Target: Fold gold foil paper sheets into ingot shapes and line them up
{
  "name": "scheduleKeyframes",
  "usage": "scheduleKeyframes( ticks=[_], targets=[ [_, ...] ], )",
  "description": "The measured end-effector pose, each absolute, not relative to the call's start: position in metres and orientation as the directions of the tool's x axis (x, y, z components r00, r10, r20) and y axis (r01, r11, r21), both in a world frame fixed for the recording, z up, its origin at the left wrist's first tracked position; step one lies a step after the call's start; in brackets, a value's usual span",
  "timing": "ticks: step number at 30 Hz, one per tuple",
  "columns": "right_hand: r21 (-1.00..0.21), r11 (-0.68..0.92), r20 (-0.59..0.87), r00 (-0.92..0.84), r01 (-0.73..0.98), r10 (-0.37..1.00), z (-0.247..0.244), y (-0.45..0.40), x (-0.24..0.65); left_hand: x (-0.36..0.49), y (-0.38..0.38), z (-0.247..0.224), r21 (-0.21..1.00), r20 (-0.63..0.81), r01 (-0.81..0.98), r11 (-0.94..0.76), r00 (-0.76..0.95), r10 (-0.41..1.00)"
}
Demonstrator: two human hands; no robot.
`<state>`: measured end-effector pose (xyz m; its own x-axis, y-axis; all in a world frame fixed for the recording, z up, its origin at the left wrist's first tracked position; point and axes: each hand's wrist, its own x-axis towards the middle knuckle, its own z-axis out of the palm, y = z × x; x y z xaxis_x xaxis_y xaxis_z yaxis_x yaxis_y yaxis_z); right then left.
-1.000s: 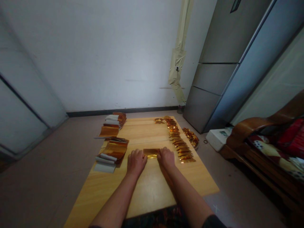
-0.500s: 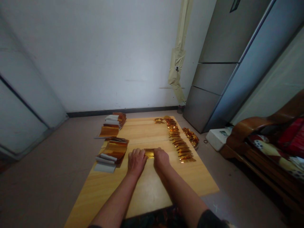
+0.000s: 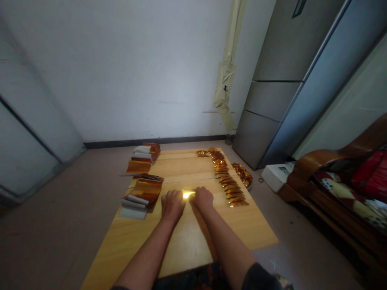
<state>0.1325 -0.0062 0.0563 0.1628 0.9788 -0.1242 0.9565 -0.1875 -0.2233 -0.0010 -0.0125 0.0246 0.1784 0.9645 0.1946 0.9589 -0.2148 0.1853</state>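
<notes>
A small piece of shiny gold foil paper (image 3: 188, 194) spans the gap between my two hands, glaring brightly in the light. My left hand (image 3: 172, 204) is closed at its left end, and my right hand (image 3: 203, 199) is closed at its right end. The fingertips are mostly hidden behind the knuckles. Left of my hands lie fanned stacks of gold paper with pale backs, a near stack (image 3: 147, 188) and a far stack (image 3: 151, 153). To the right, a row of folded gold paper pieces (image 3: 229, 182) overlaps along the table's edge.
The wooden table (image 3: 187, 237) has a seam across it. Beyond its right edge sits a container heaped with gold pieces (image 3: 242, 175). A white box (image 3: 276, 177), a refrigerator (image 3: 272, 96) and a wooden sofa (image 3: 305, 177) stand to the right; a wall (image 3: 136, 80) rises behind.
The visible strip of gold paper has become narrower from top to bottom and now reflects bright light. Both hands have shifted slightly left while keeping hold of it.
</notes>
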Motion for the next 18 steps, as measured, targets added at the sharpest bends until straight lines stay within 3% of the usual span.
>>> scheduleKeyframes(
  ticks=[18],
  targets=[
    [-0.319, -0.334, -0.229, 0.269, 0.887, 0.935, 0.052, 0.001, 0.165, 0.000, -0.010, 0.027, 0.280, 0.165, 0.948, -0.151, 0.108, 0.980]
  ],
)
